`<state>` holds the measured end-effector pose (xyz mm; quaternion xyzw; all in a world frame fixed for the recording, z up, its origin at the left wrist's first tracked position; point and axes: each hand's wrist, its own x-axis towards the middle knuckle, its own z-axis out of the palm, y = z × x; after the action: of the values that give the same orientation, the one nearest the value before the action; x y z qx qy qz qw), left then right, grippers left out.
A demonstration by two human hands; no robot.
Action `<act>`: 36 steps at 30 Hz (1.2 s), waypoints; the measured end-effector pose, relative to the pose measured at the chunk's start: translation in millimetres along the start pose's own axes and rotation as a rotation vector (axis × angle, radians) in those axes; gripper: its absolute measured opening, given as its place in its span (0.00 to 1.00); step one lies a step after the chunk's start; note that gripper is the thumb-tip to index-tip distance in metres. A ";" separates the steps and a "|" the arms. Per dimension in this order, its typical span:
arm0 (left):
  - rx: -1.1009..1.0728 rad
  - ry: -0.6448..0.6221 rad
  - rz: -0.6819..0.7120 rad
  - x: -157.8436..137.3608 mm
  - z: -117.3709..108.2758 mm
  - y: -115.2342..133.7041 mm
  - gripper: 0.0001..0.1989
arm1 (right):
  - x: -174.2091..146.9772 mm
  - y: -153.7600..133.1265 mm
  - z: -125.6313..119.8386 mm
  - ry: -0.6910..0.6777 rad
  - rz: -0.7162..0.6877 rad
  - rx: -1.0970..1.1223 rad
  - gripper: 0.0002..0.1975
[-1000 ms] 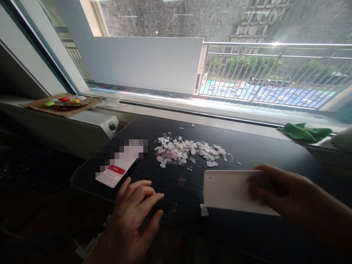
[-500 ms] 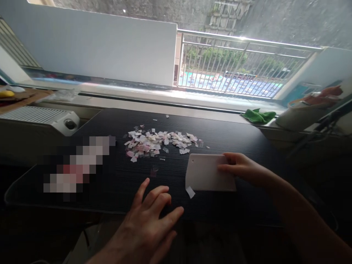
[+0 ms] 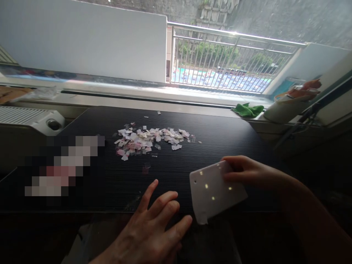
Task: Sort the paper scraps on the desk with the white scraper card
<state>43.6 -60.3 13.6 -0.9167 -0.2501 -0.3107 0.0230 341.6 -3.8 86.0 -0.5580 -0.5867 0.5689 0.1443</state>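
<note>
My right hand [image 3: 243,170] grips the far edge of a thin white plastic scraper [image 3: 211,198] with rounded corners and a small hole. It is tilted beyond the table's near edge at its lower corner, where a small pale scrap seems to cling. Bright yellowish light spots show on its face. To the left of it, my left hand [image 3: 162,216] is open, palm down, fingers spread, holding nothing, near the table's front edge. Farther back lies a loose heap of paper scraps [image 3: 140,139], white, pink and clear, on the dark table [image 3: 217,139].
A blurred-out patch [image 3: 66,165] covers something on the table's left. A white radiator [image 3: 30,119] stands beside it. On the sill are a green cloth [image 3: 247,110] and a pale container [image 3: 286,108]. Several stray scraps lie around the heap.
My right hand has drawn the scraper toward the front edge and tilted it. My left hand has shifted slightly right, still spread. The whole view has shifted; the heap looks unchanged.
</note>
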 end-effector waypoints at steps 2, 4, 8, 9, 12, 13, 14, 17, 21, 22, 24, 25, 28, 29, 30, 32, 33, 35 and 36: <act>0.016 -0.028 -0.005 1.0 -10.1 -0.8 0.13 | -11.9 -1.3 -1.5 0.028 -0.003 -0.085 0.11; 0.052 -0.166 -0.053 0.8 -21.2 -2.4 0.14 | -20.3 -3.0 0.5 0.093 -0.020 -0.151 0.10; 0.086 0.023 -0.147 -9.9 -33.6 -10.1 0.13 | -13.4 -13.7 16.2 0.306 -0.128 -0.030 0.14; 0.098 0.062 -0.177 -14.7 -35.2 -13.1 0.13 | -5.8 -18.3 21.9 0.381 -0.165 0.017 0.15; 0.166 -0.054 -0.237 -31.2 -41.3 -23.0 0.17 | 25.5 -33.4 39.3 0.530 -0.269 0.093 0.14; 0.176 -0.077 -0.257 -36.7 -43.7 -26.1 0.19 | 36.4 -37.4 44.5 0.547 -0.290 0.096 0.14; 0.182 -0.076 -0.281 -41.9 -46.0 -28.9 0.19 | 46.1 -40.3 49.4 0.555 -0.307 0.109 0.13; 0.191 -0.051 -0.353 -54.5 -50.2 -34.4 0.21 | 64.0 -42.8 62.6 0.551 -0.347 0.123 0.11; 0.200 0.013 -0.421 -60.4 -51.3 -36.1 0.19 | 68.1 -41.4 74.6 0.497 -0.378 0.093 0.13; 0.206 0.025 -0.434 -60.0 -51.6 -36.1 0.18 | 69.4 -41.8 75.6 0.502 -0.395 0.074 0.13; 0.213 0.038 -0.450 -58.0 -52.8 -36.1 0.17 | 74.6 -43.7 75.2 0.544 -0.431 0.003 0.13; 0.214 0.044 -0.454 -57.0 -53.4 -36.0 0.17 | 78.1 -44.7 74.3 0.559 -0.448 -0.045 0.13; 0.218 0.044 -0.462 -55.9 -55.1 -35.7 0.17 | 84.6 -46.4 72.4 0.525 -0.470 -0.186 0.13; 0.221 0.043 -0.464 -56.2 -55.5 -35.6 0.17 | 84.1 -46.3 72.3 0.491 -0.475 -0.217 0.13; 0.224 0.041 -0.465 -56.8 -55.6 -35.5 0.17 | 82.2 -46.0 72.6 0.463 -0.478 -0.240 0.12; 0.227 0.034 -0.465 -58.1 -55.5 -35.6 0.17 | 76.4 -45.2 73.3 0.457 -0.490 -0.263 0.12; 0.227 0.029 -0.465 -58.6 -55.2 -35.8 0.17 | 74.0 -45.1 73.4 0.473 -0.502 -0.271 0.11; 0.227 0.018 -0.472 -58.6 -54.2 -36.1 0.17 | 72.8 -46.1 73.3 0.521 -0.536 -0.302 0.10; 0.227 0.014 -0.477 -58.1 -53.7 -36.2 0.17 | 74.5 -47.2 73.2 0.541 -0.553 -0.324 0.10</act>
<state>-43.1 -65.1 18.9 -0.8212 -0.4924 -0.2835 0.0534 234.6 32.8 67.6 -0.5243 -0.7373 0.2419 0.3506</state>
